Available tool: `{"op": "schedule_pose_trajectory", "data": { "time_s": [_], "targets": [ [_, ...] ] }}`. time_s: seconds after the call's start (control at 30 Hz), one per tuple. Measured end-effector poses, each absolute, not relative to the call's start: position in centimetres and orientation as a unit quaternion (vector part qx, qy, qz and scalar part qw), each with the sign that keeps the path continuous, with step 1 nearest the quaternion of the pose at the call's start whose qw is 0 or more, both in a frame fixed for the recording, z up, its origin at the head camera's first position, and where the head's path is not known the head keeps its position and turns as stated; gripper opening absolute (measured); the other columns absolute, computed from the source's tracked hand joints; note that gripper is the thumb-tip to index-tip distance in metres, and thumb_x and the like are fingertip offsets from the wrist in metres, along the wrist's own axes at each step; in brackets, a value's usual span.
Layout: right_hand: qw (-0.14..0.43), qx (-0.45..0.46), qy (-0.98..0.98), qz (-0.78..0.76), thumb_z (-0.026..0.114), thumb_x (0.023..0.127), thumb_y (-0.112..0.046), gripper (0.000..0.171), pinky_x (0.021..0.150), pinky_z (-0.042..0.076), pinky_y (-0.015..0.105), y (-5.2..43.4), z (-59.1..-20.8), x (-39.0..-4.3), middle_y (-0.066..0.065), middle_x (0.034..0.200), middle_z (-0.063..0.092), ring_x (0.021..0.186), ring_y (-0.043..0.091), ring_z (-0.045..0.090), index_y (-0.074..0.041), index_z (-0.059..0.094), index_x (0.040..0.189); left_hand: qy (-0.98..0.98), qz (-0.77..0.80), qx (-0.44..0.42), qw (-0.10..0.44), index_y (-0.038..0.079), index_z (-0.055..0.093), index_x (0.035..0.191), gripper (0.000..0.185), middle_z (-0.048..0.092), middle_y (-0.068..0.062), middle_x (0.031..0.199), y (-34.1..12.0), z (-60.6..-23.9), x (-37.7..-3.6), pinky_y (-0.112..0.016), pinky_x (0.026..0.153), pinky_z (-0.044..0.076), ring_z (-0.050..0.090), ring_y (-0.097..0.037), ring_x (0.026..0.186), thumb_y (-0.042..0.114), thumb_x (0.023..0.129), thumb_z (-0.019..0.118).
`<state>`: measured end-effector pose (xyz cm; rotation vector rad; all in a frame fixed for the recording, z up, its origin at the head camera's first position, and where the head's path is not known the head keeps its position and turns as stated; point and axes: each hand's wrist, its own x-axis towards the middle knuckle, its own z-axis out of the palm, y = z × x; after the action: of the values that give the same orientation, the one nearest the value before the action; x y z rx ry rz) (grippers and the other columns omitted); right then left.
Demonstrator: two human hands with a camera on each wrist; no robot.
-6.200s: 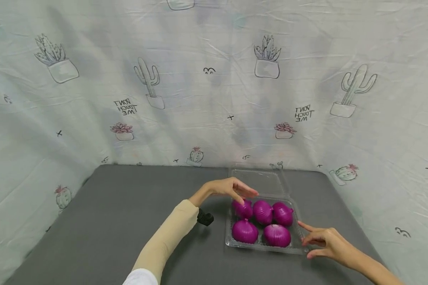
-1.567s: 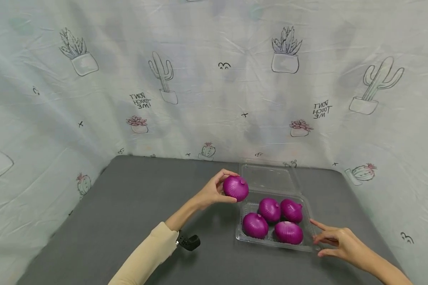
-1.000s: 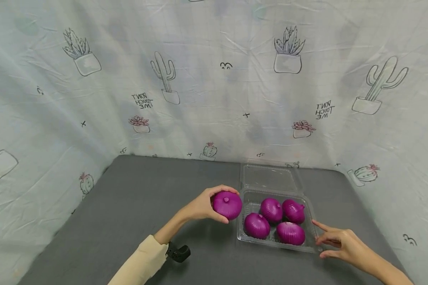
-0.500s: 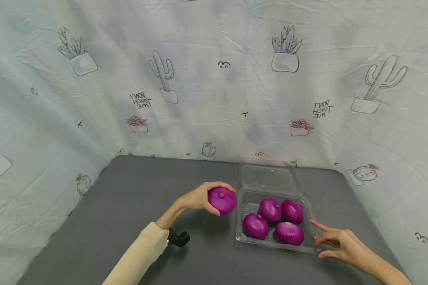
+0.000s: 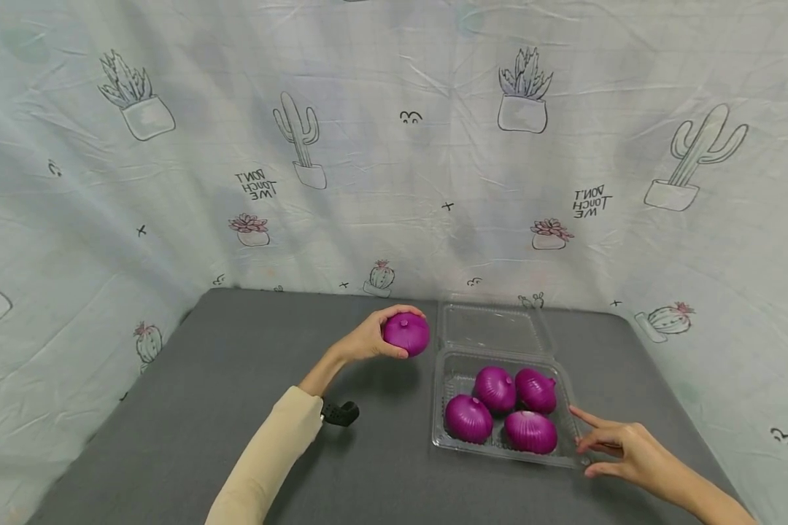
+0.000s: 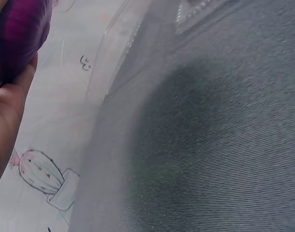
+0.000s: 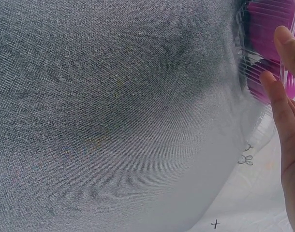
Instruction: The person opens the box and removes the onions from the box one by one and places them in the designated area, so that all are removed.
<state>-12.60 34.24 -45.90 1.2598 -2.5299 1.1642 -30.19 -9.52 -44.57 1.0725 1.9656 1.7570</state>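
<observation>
Onion — snug in left grip

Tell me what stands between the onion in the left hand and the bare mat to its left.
Nothing visible does. The left hand holds the onion above the grey mat; the clear tray with four onions lies on its other side, touched by the right hand.

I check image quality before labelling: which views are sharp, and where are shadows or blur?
Head view: sharp, soft even light, faint shadow under the left hand holding the onion. Left wrist view: blurred, a broad dark shadow on the grey table. Right wrist view: cloth weave sharp, fingers soft.
</observation>
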Motion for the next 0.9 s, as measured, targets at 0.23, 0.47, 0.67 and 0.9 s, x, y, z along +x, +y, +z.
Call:
{"op": "schedule_pose_trajectory", "data": {
  "time_s": [0.23, 0.47, 0.67, 0.9],
  "targets": [
    [0.039, 0.416, -0.822, 0.386, 0.081, 0.067, -0.002, 0.031, 0.077, 0.049, 0.011, 34.3, -46.0, -12.7, -0.017, 0.146, 0.036, 0.094, 0.003, 0.066, -0.005, 0.071, 0.096, 0.71, 0.616, 0.322, 0.112, 0.011, 0.051, 0.134, 0.071, 0.051, -0.009, 0.133, -9.5, -45.0, -31.4, -0.039, 0.088, 0.051, 0.05, -0.026, 0.117, -0.007, 0.072, 0.079],
    [0.043, 0.419, -0.823, 0.382, 0.082, 0.067, -0.002, 0.03, 0.076, 0.049, 0.011, 34.3, -45.8, -12.8, -0.016, 0.146, 0.036, 0.093, 0.003, 0.066, -0.006, 0.071, 0.094, 0.706, 0.654, 0.262, 0.074, 0.016, 0.052, 0.133, 0.071, 0.048, -0.006, 0.136, -9.2, -45.3, -32.8, -0.042, 0.091, 0.05, 0.047, -0.029, 0.121, -0.004, 0.072, 0.081],
    [0.042, 0.417, -0.823, 0.384, 0.082, 0.066, -0.001, 0.029, 0.076, 0.049, 0.011, 34.4, -45.9, -12.9, -0.016, 0.146, 0.036, 0.093, 0.003, 0.066, -0.007, 0.07, 0.092, 0.711, 0.668, 0.212, 0.06, 0.009, 0.048, 0.135, 0.069, 0.046, -0.009, 0.136, -8.6, -45.3, -33.7, -0.044, 0.093, 0.048, 0.047, -0.031, 0.122, -0.004, 0.074, 0.078],
    [0.04, 0.418, -0.822, 0.385, 0.082, 0.067, -0.002, 0.028, 0.077, 0.049, 0.011, 34.5, -45.8, -13.0, -0.016, 0.146, 0.036, 0.093, 0.004, 0.066, -0.006, 0.07, 0.093, 0.716, 0.677, 0.158, 0.06, 0.007, 0.042, 0.14, 0.074, 0.042, -0.012, 0.138, -8.1, -45.8, -34.7, -0.044, 0.093, 0.048, 0.046, -0.033, 0.123, -0.004, 0.076, 0.077]
  ]
}}
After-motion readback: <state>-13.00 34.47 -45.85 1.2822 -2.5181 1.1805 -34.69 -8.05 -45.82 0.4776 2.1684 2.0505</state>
